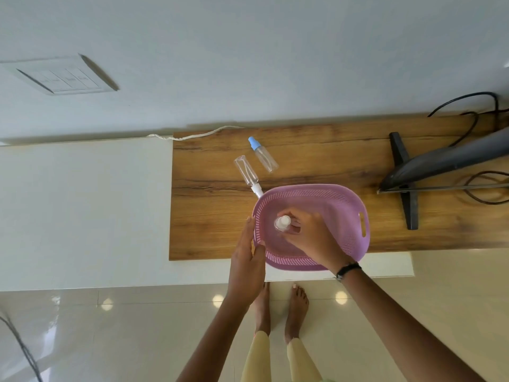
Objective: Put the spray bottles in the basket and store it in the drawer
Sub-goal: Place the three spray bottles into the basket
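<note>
A purple perforated basket (341,205) rests near the front edge of a wooden tabletop (209,216). My right hand (308,235) reaches into the basket and grips a small clear spray bottle with a white cap (282,223). My left hand (245,260) holds the basket's left rim, thumb inside. Two more bottles lie on the table just behind the basket: a clear one with a white nozzle (247,172) touching the rim, and a clear one with a blue cap (263,154).
A dark monitor (440,164) on a black stand (407,194) occupies the table's right side, with black cables behind it. A white cord (192,135) runs along the wall edge. A switch panel (60,77) is on the wall. My bare feet stand on glossy tiles below.
</note>
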